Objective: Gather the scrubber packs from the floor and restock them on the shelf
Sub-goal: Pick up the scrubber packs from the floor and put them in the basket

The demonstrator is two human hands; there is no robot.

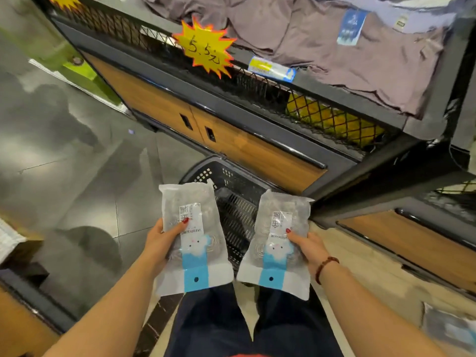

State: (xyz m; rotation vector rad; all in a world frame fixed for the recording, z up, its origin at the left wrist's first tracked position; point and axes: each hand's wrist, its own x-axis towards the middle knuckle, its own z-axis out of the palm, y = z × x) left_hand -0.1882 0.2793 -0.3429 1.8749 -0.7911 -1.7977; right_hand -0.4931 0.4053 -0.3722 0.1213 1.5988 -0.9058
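Note:
I hold two clear plastic scrubber packs with blue-and-white header cards. My left hand (161, 242) grips the left scrubber pack (192, 238) by its left edge, thumb on the front label. My right hand (307, 247) grips the right scrubber pack (278, 243) by its right edge. Both packs hang side by side above a black plastic basket (231, 199) on the floor. The shelf unit (211, 99) with a black frame and wire-mesh front stands ahead, just above the packs.
A yellow starburst price tag (204, 48) hangs on the mesh front. Folded grey-brown garments (322, 42) lie on the upper shelf. Wood-panel cabinet doors (231, 135) sit below it. Grey tiled floor (64, 150) opens to the left. Another wood-fronted unit (412, 240) stands at right.

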